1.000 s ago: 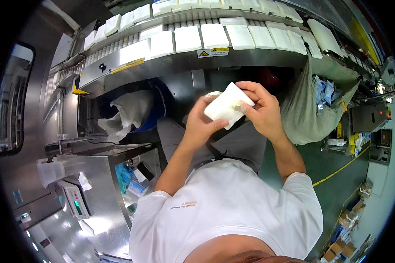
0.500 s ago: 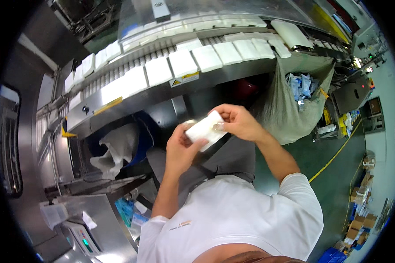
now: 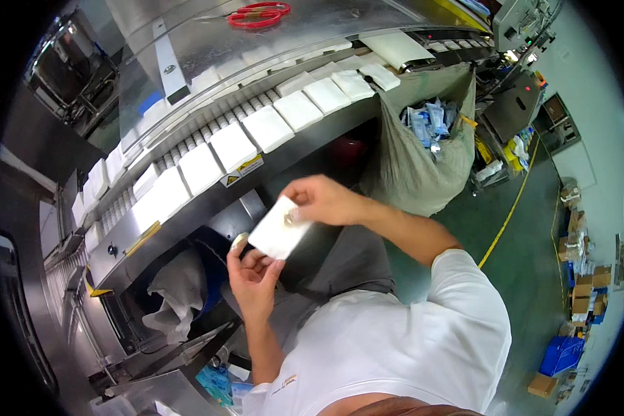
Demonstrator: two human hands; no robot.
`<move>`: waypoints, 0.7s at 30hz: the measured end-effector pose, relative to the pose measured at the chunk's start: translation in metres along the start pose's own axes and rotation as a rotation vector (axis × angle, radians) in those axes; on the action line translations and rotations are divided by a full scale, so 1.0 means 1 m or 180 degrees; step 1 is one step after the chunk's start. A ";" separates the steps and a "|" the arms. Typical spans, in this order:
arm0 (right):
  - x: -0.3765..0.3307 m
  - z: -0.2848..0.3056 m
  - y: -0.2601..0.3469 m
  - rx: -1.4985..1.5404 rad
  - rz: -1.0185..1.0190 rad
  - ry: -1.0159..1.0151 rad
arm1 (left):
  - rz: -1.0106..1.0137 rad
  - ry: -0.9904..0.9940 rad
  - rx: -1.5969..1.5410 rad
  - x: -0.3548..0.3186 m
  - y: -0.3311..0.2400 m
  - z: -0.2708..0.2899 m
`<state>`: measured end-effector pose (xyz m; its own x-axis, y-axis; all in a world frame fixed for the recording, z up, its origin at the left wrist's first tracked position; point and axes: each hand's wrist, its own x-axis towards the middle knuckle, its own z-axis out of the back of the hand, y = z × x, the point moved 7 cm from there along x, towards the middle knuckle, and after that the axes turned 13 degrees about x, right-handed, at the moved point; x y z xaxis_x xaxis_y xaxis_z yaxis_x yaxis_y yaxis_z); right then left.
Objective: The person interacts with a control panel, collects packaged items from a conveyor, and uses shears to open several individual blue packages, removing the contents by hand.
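A flat white rectangular packet (image 3: pixel 274 234) is tilted in front of me, gripped at its upper right edge by my right hand (image 3: pixel 322 200). The thumb of that hand lies over a pale, shiny spot on the packet. My left hand (image 3: pixel 254 281) is at the packet's lower left edge, fingers curled and apart, the thumb close to the lower corner. A pale covering shows on one left fingertip. Beyond my hands, similar white packets (image 3: pixel 234 145) lie in rows on a roller conveyor (image 3: pixel 180 155).
A beige sack (image 3: pixel 416 177) with blue-and-silver pouches (image 3: pixel 430 119) hangs right of the conveyor. Below its left end stands a blue bin (image 3: pixel 213 277) with a whitish cloth (image 3: pixel 177 295). A red cable coil (image 3: pixel 258 15) rests on the clear cover above.
My view has shifted, so the conveyor slants more steeply. The packet has turned more upright in my right hand, and my left fingers have loosened from its edge.
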<state>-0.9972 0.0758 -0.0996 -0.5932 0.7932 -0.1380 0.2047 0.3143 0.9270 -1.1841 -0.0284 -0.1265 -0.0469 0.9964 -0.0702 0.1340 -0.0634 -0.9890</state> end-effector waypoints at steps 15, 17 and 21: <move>0.168 0.122 0.129 -0.0627 0.0216 -0.0598 | 0.0511 -0.0868 0.0056 -0.080 0.066 0.110; 0.201 0.106 0.115 -0.0263 0.0413 -0.0763 | 0.0586 -0.0916 0.0042 -0.082 0.067 0.111; 0.252 0.147 0.095 -0.1581 -0.0066 -0.1093 | 0.0648 -0.1057 0.0131 -0.084 0.060 0.110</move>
<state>-1.0126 0.3818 -0.0977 -0.2910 0.9385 -0.1858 -0.2413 0.1159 0.9635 -1.2810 -0.1217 -0.1948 -0.3422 0.8913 -0.2974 0.1342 -0.2669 -0.9543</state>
